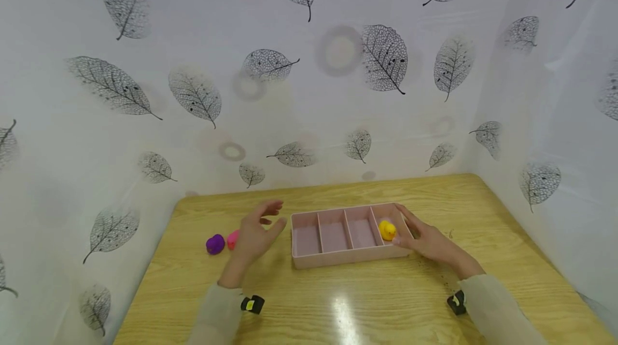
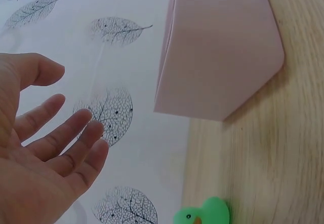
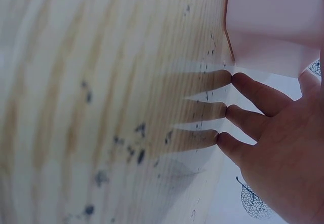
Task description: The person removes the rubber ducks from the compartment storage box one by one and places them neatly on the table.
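A pale pink tray [image 1: 333, 259] with several compartments in a row lies on the table. In its rightmost compartment sits a yellow toy duck [image 1: 387, 230]. My right hand [image 1: 429, 240] holds the tray's right end, thumb at the rim beside the duck; other fingertips [image 3: 238, 79] reach the tabletop. My left hand [image 1: 253, 235] hovers left of the tray, fingers loosely bent and holding nothing. Behind it a pink toy [image 1: 233, 240] is partly hidden, next to a purple toy [image 1: 215, 244]. A green toy duck [image 2: 210, 214] shows in the left wrist view only.
The wooden table [image 1: 299, 307] meets a white curtain [image 1: 309, 109] with a leaf print along its back and sides. Dark specks [image 3: 136, 143] mark the wood by my right hand. A black wrist strap [image 1: 253, 304] sits on the left sleeve, another [image 1: 456, 302] on the right.
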`<state>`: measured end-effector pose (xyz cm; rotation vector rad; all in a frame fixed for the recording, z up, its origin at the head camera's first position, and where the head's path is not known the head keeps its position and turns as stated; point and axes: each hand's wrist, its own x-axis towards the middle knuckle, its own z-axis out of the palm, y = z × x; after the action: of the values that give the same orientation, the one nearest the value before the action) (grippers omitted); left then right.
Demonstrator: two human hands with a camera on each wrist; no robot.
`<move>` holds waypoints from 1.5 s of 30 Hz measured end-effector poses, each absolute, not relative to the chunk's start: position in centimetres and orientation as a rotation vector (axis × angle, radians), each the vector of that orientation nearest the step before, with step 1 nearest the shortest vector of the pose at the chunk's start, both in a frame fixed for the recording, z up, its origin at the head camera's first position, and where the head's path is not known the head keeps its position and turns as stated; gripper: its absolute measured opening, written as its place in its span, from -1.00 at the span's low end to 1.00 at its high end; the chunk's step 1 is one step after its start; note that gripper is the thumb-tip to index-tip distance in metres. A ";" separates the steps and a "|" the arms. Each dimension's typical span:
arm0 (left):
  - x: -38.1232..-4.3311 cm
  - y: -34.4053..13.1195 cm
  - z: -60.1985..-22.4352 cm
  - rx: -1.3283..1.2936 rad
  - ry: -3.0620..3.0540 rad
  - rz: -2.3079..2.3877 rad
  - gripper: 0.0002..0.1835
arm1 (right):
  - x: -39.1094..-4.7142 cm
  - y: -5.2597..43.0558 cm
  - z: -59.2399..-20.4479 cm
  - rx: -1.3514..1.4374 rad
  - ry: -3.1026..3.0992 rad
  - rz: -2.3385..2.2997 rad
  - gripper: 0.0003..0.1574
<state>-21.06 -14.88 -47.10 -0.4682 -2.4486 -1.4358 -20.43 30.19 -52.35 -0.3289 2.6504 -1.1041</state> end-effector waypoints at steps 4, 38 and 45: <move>-21.2 -14.0 -47.2 -0.503 -2.456 -1.431 -0.54 | -20.4 30.2 -52.3 -0.327 2.649 -1.108 0.19; -21.9 -5.6 -47.0 -0.821 -2.524 -1.593 -0.53 | -20.7 30.2 -52.4 -0.324 2.632 -1.122 0.18; -21.8 -4.0 -46.6 -0.826 -2.619 -1.551 -0.50 | -20.6 30.3 -52.5 -0.331 2.617 -1.146 0.16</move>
<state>-21.76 -3.97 -46.57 -0.8261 -2.6188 -1.5509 -20.64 30.32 -52.55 -0.3308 2.6170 -1.1458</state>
